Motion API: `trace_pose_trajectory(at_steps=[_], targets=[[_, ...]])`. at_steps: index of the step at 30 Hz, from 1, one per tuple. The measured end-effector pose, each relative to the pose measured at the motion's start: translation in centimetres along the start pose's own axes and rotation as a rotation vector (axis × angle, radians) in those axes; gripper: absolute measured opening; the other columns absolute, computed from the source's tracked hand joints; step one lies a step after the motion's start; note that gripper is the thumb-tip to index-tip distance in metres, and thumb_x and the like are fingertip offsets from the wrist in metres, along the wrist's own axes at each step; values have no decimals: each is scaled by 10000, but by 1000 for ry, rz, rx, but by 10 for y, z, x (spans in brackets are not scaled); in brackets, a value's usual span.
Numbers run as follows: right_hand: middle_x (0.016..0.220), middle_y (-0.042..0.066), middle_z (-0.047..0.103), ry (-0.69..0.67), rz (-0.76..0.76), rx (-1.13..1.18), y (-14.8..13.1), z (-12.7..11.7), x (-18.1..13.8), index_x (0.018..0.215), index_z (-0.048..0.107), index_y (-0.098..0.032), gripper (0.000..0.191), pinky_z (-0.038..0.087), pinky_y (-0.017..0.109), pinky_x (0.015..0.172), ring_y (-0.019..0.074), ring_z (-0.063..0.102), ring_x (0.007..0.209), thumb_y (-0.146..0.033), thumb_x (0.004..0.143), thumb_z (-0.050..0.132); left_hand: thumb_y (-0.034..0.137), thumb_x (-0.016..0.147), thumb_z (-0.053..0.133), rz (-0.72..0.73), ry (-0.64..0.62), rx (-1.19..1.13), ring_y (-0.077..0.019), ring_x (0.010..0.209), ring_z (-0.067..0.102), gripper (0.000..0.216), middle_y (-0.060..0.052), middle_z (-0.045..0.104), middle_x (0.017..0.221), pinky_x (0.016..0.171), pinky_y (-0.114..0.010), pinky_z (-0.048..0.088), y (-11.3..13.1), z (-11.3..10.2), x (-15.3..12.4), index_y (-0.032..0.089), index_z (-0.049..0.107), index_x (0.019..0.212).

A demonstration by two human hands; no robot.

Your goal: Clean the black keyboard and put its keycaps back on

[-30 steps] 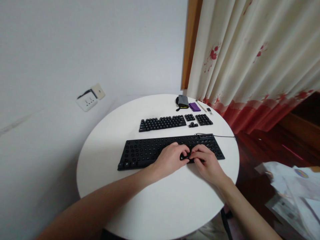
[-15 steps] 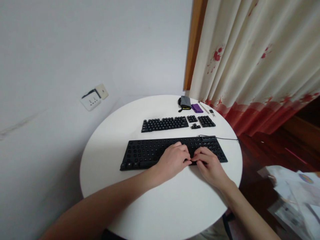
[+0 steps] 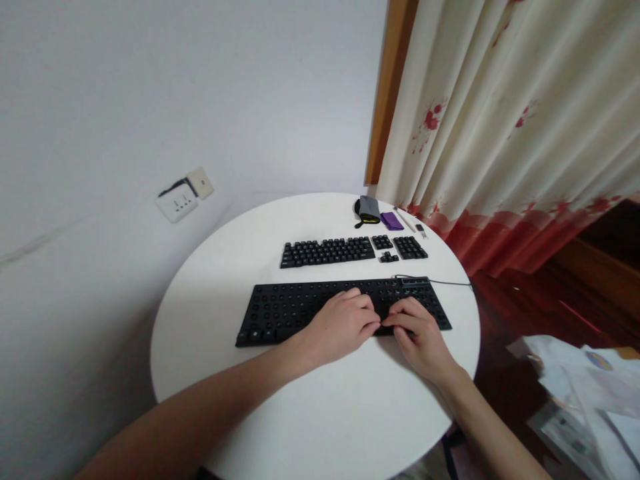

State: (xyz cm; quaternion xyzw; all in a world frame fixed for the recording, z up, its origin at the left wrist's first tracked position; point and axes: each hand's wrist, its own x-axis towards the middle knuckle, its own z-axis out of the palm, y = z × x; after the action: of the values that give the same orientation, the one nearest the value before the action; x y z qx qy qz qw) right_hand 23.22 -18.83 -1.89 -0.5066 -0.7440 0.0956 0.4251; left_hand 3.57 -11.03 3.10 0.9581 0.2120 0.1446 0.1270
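A black keyboard body [image 3: 285, 310] without keycaps lies across the round white table [image 3: 320, 413]. My left hand [image 3: 340, 327] and my right hand [image 3: 420, 333] meet over its lower right part, fingertips pinched together on something small that I cannot make out. Behind the keyboard the removed keycaps [image 3: 327, 251] lie laid out in their layout, with smaller groups [image 3: 409, 247] to the right.
A grey pouch [image 3: 369, 208], a purple item [image 3: 391, 221] and a thin tool [image 3: 404, 220] lie at the table's far edge. The keyboard cable [image 3: 453, 283] runs off to the right. A curtain [image 3: 500, 133] hangs at right; papers [image 3: 585, 387] lie on the floor. A wall socket [image 3: 177, 200] is at left.
Both hands have stayed at the same spot on the keyboard; the fingertips have drawn closer into a pinch. The view has shifted slightly.
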Motion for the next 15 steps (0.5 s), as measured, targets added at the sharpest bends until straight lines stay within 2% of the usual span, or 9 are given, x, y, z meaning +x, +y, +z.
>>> trace_pose_trajectory(at_steps=[8, 12, 15], targets=[[887, 52, 615, -49, 42, -10, 0, 2, 1, 833, 715, -203, 297, 470, 372, 766, 214, 544, 875, 13, 823, 512, 251, 955, 590, 11, -12, 3, -191, 930, 551, 198, -17, 689, 956, 850, -328, 447, -3, 4, 0, 214, 763, 866], [902, 57, 627, -17, 49, 8, 3, 3, 1, 834, 711, -208, 289, 480, 379, 783, 219, 560, 889, -15, 851, 497, 240, 971, 567, -7, 1, -38, -176, 904, 565, 216, -16, 693, 943, 826, -301, 457, -4, 6, 2, 217, 762, 882], [925, 65, 641, 37, 90, 25, 4, 3, 1, 880, 701, -204, 269, 489, 392, 810, 226, 578, 906, -41, 870, 486, 258, 977, 567, -85, 51, -39, -183, 912, 583, 200, -16, 715, 942, 822, -301, 467, -10, 4, 6, 232, 764, 957]])
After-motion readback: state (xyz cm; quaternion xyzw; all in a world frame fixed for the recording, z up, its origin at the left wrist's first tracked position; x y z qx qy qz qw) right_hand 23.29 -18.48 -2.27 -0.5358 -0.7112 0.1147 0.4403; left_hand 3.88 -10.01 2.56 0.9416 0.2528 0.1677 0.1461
